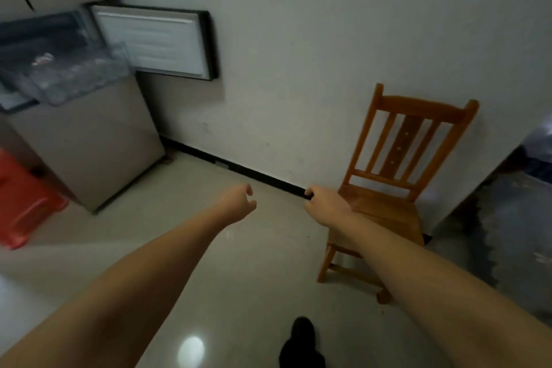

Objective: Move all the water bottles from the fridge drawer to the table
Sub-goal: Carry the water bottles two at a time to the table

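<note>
We see the fridge [86, 140] at left, its door [155, 40] swung open and its clear drawer [68, 78] pulled out, blurred bottles [44, 58] inside. A wooden chair [397, 164] stands against the wall. Our left hand [240, 200] and right hand [324, 202] hang loosely curled, holding nothing.

Your arms are bare from elbow to wrist, with no sleeve showing on either one. Your left hand [239, 202] and right hand [324, 203] wear no gloves, rings or watch. Low in the view, your dark shoe [303, 333] shows below a dark trouser leg [300, 357].
</note>
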